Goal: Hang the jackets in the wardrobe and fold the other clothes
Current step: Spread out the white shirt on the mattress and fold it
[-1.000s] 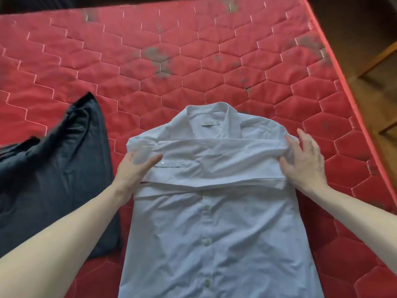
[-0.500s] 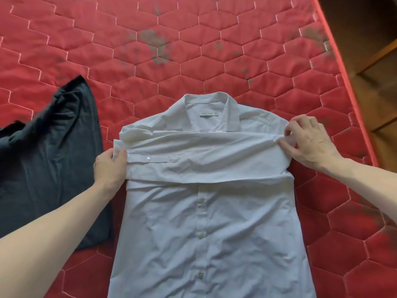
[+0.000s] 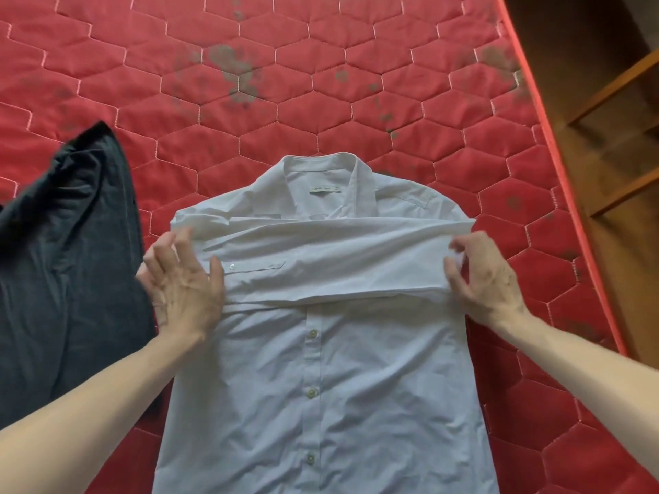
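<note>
A white button-up shirt (image 3: pixel 321 386) lies face up on the red mattress (image 3: pixel 321 101), collar away from me. Its sleeves are folded across the chest in a flat band. My left hand (image 3: pixel 182 287) is at the band's left end, by the buttoned cuff. Its fingers are spread and lifted, and only the thumb rests on the cloth. At the band's right end my right hand (image 3: pixel 485 279) pinches the folded edge between thumb and curled fingers. A dark grey garment (image 3: pixel 64 262) lies crumpled to the left of the shirt.
The mattress is quilted in hexagons and has grey stains near its far middle. Its right edge (image 3: pixel 556 194) runs diagonally, with wooden floor and wooden furniture legs (image 3: pixel 613 83) beyond it.
My left hand has let go of the cuff end and spread its fingers. The right hand has slid slightly down the right fold. The view has moved closer.
</note>
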Action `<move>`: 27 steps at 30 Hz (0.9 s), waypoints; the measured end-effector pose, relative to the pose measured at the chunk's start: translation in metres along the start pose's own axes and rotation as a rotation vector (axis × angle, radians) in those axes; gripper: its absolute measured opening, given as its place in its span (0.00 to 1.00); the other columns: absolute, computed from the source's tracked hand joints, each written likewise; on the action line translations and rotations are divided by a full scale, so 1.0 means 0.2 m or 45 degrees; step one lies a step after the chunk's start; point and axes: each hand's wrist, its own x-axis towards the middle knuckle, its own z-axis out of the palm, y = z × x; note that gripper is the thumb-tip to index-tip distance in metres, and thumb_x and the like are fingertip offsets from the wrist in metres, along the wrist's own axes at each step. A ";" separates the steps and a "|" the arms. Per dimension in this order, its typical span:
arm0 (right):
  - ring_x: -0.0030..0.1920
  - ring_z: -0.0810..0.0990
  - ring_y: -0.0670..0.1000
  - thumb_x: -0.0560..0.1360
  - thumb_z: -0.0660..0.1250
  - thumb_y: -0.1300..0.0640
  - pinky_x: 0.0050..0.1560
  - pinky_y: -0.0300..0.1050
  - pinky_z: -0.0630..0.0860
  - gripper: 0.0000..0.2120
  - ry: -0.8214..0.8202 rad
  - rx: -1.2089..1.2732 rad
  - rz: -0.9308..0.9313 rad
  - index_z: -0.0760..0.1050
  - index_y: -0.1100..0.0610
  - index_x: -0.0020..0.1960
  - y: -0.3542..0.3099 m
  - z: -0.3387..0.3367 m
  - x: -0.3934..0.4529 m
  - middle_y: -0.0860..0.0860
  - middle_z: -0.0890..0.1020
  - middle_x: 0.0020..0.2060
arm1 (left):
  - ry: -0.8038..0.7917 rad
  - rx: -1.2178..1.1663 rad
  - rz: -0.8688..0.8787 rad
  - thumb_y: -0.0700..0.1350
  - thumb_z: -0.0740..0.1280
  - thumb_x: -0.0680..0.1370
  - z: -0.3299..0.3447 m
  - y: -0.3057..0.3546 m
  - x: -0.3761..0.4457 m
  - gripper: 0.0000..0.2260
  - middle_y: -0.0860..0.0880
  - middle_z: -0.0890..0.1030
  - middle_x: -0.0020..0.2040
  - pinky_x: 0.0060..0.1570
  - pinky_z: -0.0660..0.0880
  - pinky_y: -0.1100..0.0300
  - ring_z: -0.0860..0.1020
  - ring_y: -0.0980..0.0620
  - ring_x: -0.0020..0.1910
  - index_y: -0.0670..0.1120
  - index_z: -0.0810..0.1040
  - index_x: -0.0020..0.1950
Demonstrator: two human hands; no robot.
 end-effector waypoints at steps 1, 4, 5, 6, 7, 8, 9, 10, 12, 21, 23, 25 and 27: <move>0.45 0.74 0.57 0.78 0.61 0.48 0.44 0.55 0.74 0.17 -0.089 0.013 -0.062 0.73 0.61 0.56 0.01 -0.01 -0.08 0.55 0.74 0.47 | 0.002 0.061 0.127 0.49 0.61 0.81 0.00 0.01 -0.02 0.21 0.40 0.67 0.69 0.67 0.61 0.40 0.65 0.38 0.68 0.45 0.67 0.74; 0.43 0.75 0.58 0.71 0.71 0.52 0.42 0.58 0.77 0.17 -0.299 -0.117 -0.255 0.74 0.61 0.54 0.05 0.01 -0.23 0.54 0.74 0.47 | -0.249 0.141 0.408 0.49 0.58 0.83 0.03 0.03 -0.05 0.20 0.38 0.69 0.71 0.65 0.68 0.37 0.69 0.35 0.67 0.43 0.70 0.74; 0.42 0.75 0.57 0.69 0.74 0.57 0.39 0.58 0.77 0.16 -0.308 -0.129 -0.252 0.74 0.61 0.52 0.06 0.01 -0.25 0.53 0.74 0.46 | -0.379 0.155 0.443 0.51 0.55 0.84 0.04 0.03 -0.05 0.22 0.38 0.69 0.72 0.66 0.69 0.37 0.70 0.35 0.67 0.43 0.70 0.75; 0.39 0.75 0.57 0.67 0.74 0.63 0.35 0.57 0.76 0.14 -0.284 -0.113 -0.191 0.74 0.60 0.50 0.06 0.02 -0.26 0.52 0.73 0.45 | -0.479 0.185 0.468 0.53 0.52 0.85 0.05 0.02 -0.06 0.24 0.38 0.68 0.75 0.68 0.69 0.38 0.69 0.34 0.70 0.43 0.67 0.77; 0.36 0.74 0.57 0.67 0.73 0.68 0.31 0.55 0.74 0.14 -0.238 -0.079 -0.069 0.72 0.58 0.48 0.05 0.03 -0.26 0.50 0.72 0.43 | -0.543 0.229 0.478 0.55 0.50 0.85 0.06 0.01 -0.07 0.26 0.38 0.65 0.78 0.73 0.66 0.38 0.66 0.35 0.74 0.44 0.64 0.79; 0.34 0.72 0.57 0.68 0.71 0.70 0.29 0.54 0.71 0.14 -0.176 -0.034 0.099 0.69 0.57 0.45 0.04 0.04 -0.26 0.49 0.72 0.40 | -0.579 0.263 0.473 0.56 0.48 0.86 0.07 -0.01 -0.08 0.26 0.38 0.60 0.81 0.77 0.60 0.39 0.61 0.36 0.79 0.45 0.60 0.82; 0.32 0.71 0.58 0.69 0.69 0.70 0.30 0.53 0.69 0.14 -0.116 0.007 0.276 0.67 0.56 0.43 0.02 0.05 -0.25 0.49 0.71 0.35 | -0.605 0.279 0.449 0.57 0.47 0.87 0.08 -0.02 -0.08 0.27 0.39 0.55 0.84 0.81 0.53 0.40 0.54 0.38 0.82 0.47 0.55 0.85; 0.31 0.70 0.60 0.70 0.67 0.69 0.31 0.53 0.68 0.14 -0.074 0.028 0.425 0.65 0.55 0.42 0.00 0.06 -0.24 0.49 0.71 0.32 | -0.627 0.280 0.415 0.59 0.47 0.86 0.09 -0.04 -0.09 0.29 0.41 0.50 0.85 0.82 0.47 0.41 0.48 0.40 0.84 0.49 0.50 0.86; 0.31 0.71 0.61 0.72 0.65 0.64 0.34 0.51 0.66 0.12 -0.087 -0.004 0.648 0.63 0.54 0.41 -0.06 0.09 -0.23 0.50 0.71 0.28 | -0.667 0.282 0.366 0.62 0.44 0.85 0.10 -0.05 -0.09 0.31 0.43 0.43 0.86 0.82 0.40 0.43 0.40 0.43 0.84 0.53 0.43 0.86; 0.51 0.74 0.56 0.81 0.56 0.49 0.50 0.55 0.71 0.14 0.175 -0.133 0.202 0.75 0.57 0.55 -0.12 0.07 -0.09 0.54 0.77 0.54 | -0.372 0.144 0.472 0.52 0.49 0.86 0.10 0.04 -0.06 0.25 0.37 0.61 0.82 0.80 0.53 0.39 0.57 0.37 0.82 0.43 0.62 0.82; 0.69 0.74 0.59 0.85 0.58 0.52 0.64 0.57 0.71 0.18 -0.015 -0.187 -0.035 0.75 0.58 0.71 -0.17 0.14 0.02 0.57 0.75 0.71 | -0.290 0.136 0.630 0.53 0.53 0.84 0.14 0.09 -0.06 0.27 0.38 0.63 0.81 0.80 0.53 0.39 0.60 0.37 0.81 0.42 0.66 0.80; 0.82 0.59 0.56 0.87 0.57 0.50 0.77 0.56 0.61 0.24 -0.294 -0.261 -0.116 0.64 0.54 0.81 -0.18 0.20 0.09 0.55 0.62 0.82 | -0.318 0.186 0.708 0.56 0.52 0.84 0.19 0.12 -0.05 0.28 0.41 0.59 0.84 0.81 0.50 0.38 0.56 0.39 0.83 0.45 0.63 0.83; 0.85 0.47 0.53 0.87 0.52 0.42 0.81 0.56 0.53 0.30 -0.405 -0.350 0.087 0.52 0.49 0.85 -0.13 0.24 0.14 0.51 0.50 0.85 | -0.382 0.239 0.607 0.61 0.48 0.85 0.24 0.10 -0.03 0.30 0.45 0.51 0.86 0.80 0.45 0.35 0.47 0.42 0.85 0.51 0.54 0.85</move>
